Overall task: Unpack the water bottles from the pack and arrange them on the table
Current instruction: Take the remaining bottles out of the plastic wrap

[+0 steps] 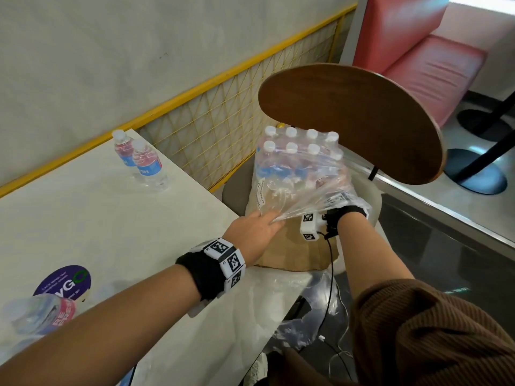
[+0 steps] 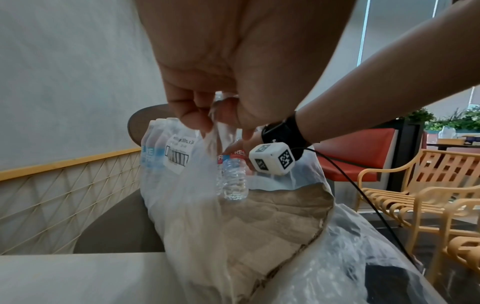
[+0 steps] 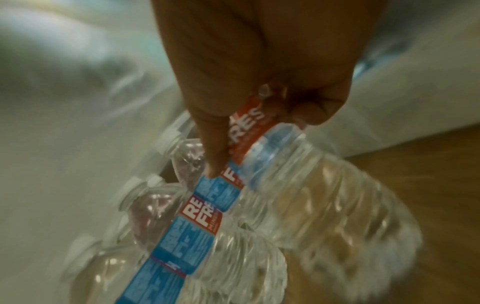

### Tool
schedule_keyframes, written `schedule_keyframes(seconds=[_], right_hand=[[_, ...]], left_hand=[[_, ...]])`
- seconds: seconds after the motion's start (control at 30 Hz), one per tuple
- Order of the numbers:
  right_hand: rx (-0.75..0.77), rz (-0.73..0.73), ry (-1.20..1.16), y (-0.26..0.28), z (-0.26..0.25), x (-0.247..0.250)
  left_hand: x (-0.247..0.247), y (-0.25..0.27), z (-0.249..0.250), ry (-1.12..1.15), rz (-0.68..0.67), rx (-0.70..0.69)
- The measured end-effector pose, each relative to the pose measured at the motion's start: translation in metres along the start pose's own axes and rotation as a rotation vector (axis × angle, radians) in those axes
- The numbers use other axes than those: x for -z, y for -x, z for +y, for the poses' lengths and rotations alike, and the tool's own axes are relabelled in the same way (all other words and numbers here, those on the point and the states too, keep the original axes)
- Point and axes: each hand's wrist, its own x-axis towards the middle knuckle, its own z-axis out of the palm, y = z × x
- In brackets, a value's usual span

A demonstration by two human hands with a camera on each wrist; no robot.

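Observation:
The pack of water bottles (image 1: 295, 162) stands on a cardboard tray (image 1: 295, 246) on a chair seat, to the right of the white table (image 1: 97, 218). Clear plastic wrap (image 1: 303, 201) still covers it, torn open at the near side. My left hand (image 1: 267, 218) pinches the edge of the wrap (image 2: 205, 185) and holds it up. My right hand (image 3: 262, 142) is inside the wrap and grips one bottle (image 3: 285, 174) round its red and blue label. Two bottles (image 1: 147, 165) stand upright at the table's far edge.
A curved wooden chair back (image 1: 362, 121) rises just behind the pack. A yellow mesh railing (image 1: 223, 121) runs behind table and chair. One bottle (image 1: 39, 316) lies near a purple sticker (image 1: 67, 282) at the table's near left. Loose plastic (image 1: 301, 324) hangs beside the table.

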Motion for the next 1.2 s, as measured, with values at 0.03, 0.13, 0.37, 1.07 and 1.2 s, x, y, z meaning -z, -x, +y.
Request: schedule_keyframes(seconds=[0.03,0.13,0.37,1.07,1.2], right_hand=[[-0.121,-0.020,-0.125,0.009,0.002,-0.001],[-0.250,-0.359,-0.192,0.022,0.024,-0.029],[-0.118,-0.484,-0.688,0.093,-0.033,-0.062],[0.056,-0.332,0.502,0.037,-0.035,0.000],[0.077,-0.309,0.561,0.026,-0.037,0.002]], left_hand=[[-0.002,-0.001,-0.002,0.003,-0.007,-0.003],[-0.008,0.000,-0.007,0.072,-0.004,0.016],[-0.032,0.004,-0.023,0.607,0.034,0.235],[-0.012,0.028,-0.066,1.229,0.037,0.317],[-0.016,0.029,-0.072,1.233,0.003,0.313]])
